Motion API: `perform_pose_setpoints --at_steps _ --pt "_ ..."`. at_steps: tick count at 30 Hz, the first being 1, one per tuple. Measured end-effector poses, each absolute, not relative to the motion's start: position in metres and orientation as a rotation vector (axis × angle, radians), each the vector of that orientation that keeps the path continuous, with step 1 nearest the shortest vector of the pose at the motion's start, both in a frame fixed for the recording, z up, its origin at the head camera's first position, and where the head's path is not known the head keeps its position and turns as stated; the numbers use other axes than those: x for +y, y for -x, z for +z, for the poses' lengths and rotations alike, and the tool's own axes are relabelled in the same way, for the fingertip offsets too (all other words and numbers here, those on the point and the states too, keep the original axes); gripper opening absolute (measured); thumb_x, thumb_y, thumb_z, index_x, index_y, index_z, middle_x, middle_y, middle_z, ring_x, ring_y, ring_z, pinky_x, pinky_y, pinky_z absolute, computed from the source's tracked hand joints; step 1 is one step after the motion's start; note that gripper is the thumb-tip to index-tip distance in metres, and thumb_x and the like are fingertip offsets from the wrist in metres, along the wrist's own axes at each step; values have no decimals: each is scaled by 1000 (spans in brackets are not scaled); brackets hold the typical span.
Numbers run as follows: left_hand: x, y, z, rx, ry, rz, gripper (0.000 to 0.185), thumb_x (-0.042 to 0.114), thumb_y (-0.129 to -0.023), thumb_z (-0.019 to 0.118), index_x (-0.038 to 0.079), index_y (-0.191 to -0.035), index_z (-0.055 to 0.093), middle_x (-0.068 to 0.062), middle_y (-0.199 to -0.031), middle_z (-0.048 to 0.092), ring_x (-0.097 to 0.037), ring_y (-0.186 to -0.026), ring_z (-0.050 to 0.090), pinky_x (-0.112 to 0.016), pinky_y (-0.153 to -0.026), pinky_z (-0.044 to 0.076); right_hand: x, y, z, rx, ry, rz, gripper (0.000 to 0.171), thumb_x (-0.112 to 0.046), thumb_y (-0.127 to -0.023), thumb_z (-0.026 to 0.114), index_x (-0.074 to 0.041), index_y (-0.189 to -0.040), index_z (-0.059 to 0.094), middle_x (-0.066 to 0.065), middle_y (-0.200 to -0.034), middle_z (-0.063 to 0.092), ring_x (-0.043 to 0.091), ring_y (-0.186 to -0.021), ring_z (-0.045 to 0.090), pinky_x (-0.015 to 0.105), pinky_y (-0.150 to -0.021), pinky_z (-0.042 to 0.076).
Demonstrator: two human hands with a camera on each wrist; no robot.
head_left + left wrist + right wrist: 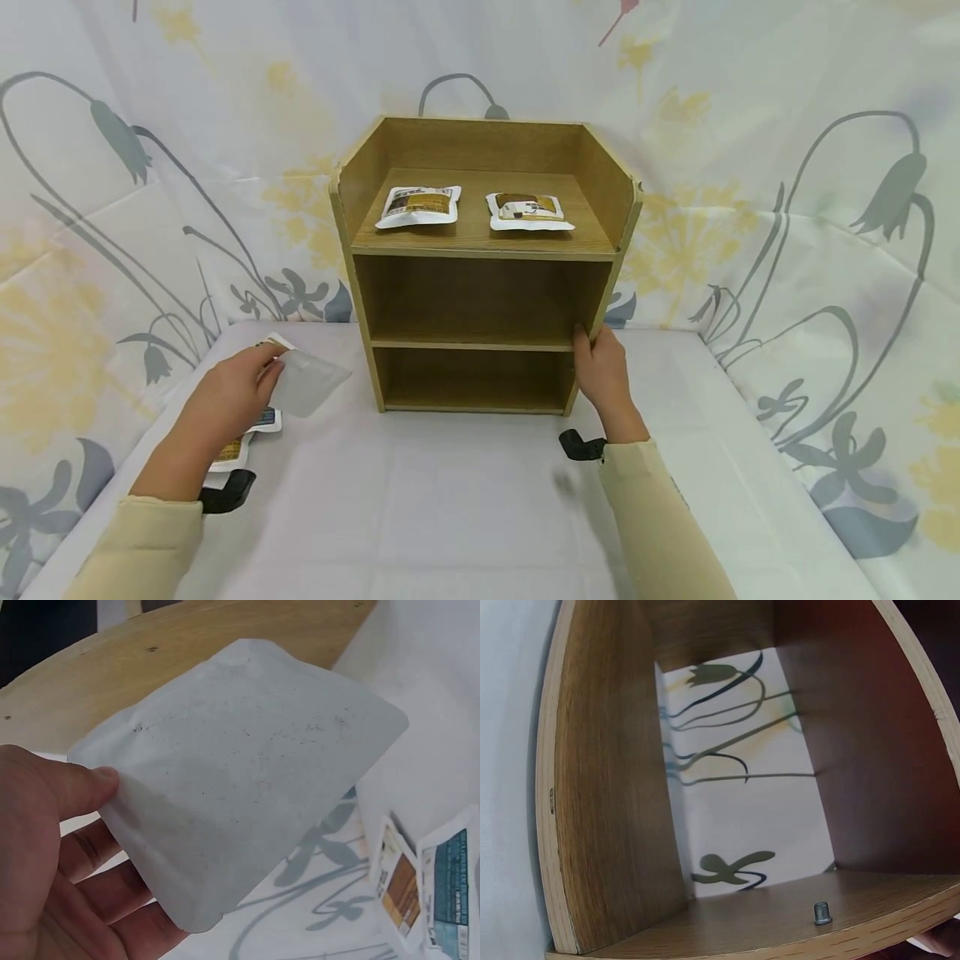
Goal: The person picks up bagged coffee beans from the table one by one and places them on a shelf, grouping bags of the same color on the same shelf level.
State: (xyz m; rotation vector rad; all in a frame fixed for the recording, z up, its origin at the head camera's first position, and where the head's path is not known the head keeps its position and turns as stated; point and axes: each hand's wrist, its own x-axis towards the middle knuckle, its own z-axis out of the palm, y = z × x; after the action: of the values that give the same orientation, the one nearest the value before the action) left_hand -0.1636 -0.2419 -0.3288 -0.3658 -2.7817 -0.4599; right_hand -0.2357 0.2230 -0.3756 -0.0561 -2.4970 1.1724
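In the head view my left hand (225, 400) pinches a white food pouch (309, 385) by its edge above the left of the table. Its plain pale back (247, 772) faces the left wrist camera, the thumb lying on it and the fingers behind. Farther right, my right hand (606, 375) grips the right side panel of a small wooden shelf (483, 253), thumb at the front edge. Two printed pouches, a left one (418, 207) and a right one (528, 212), lie apart on the shelf's top board. Most of the right hand is hidden behind the panel in the right wrist view.
More pouches (231, 454) lie on the white table (450, 500) under my left hand. Both lower compartments (472, 379) of the shelf face me, bare. A small metal peg (823, 913) sticks out of the inner side panel. Floral cloth (787, 250) hangs behind and at both sides.
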Motion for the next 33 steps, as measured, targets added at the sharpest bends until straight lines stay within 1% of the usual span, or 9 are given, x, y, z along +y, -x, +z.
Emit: perform_pose_setpoints --at_steps 2,6,9,13,16,22,29,33 --pt "-240 161 -325 -2781 375 -453 21 11 -99 51 4 -118 57 -19 -105 67 -34 -87 64 -54 -76 51 223 235 -376 -2497 52 1170 54 -43 -103 32 3 -121 55 23 -105 63 36 -90 63 48 -73 53" --pt "-237 157 -319 -2778 383 -434 22 10 -99 50 5 -120 55 -17 -91 68 -30 -75 62 -50 -69 50 223 235 -377 -2487 43 1168 53 -42 -103 33 3 -120 56 23 -104 63 36 -88 63 48 -72 53" --pt "-234 155 -314 -2766 401 -433 24 7 -98 48 5 -121 54 -18 -88 67 -28 -71 60 -49 -68 49 222 236 -377 -2479 39 1167 53 -42 -103 34 3 -119 56 23 -102 63 36 -86 64 48 -70 53" --pt "-230 152 -309 -2750 441 -439 26 4 -97 47 4 -122 54 -21 -100 68 -31 -78 62 -52 -73 51 222 236 -378 -2478 40 1155 52 -42 -103 34 3 -117 57 22 -101 63 36 -85 64 47 -70 53" --pt "-227 149 -304 -2732 470 -431 26 4 -96 48 4 -121 56 -22 -103 68 -32 -81 63 -53 -75 51 222 236 -379 -2480 40 1152 52 -42 -103 33 3 -116 57 22 -100 63 36 -85 64 48 -70 53" --pt "-219 145 -294 -2684 521 -388 26 3 -95 50 4 -119 59 -21 -104 69 -33 -83 65 -52 -75 52 223 235 -380 -2479 42 1155 53 -42 -102 34 4 -116 57 23 -102 63 37 -88 63 49 -71 52" --pt "-206 143 -279 -2551 602 -350 23 1 -92 55 5 -113 63 -16 -98 71 -30 -76 66 -48 -69 53 222 235 -377 -2468 35 1153 51 -41 -103 35 3 -114 57 23 -99 63 37 -84 65 48 -68 54" --pt "-200 142 -273 -2504 621 -350 24 1 -91 57 5 -114 64 -17 -102 72 -33 -81 69 -49 -70 55 222 235 -377 -2464 32 1161 51 -41 -103 34 3 -115 57 23 -100 63 37 -84 65 48 -67 55"
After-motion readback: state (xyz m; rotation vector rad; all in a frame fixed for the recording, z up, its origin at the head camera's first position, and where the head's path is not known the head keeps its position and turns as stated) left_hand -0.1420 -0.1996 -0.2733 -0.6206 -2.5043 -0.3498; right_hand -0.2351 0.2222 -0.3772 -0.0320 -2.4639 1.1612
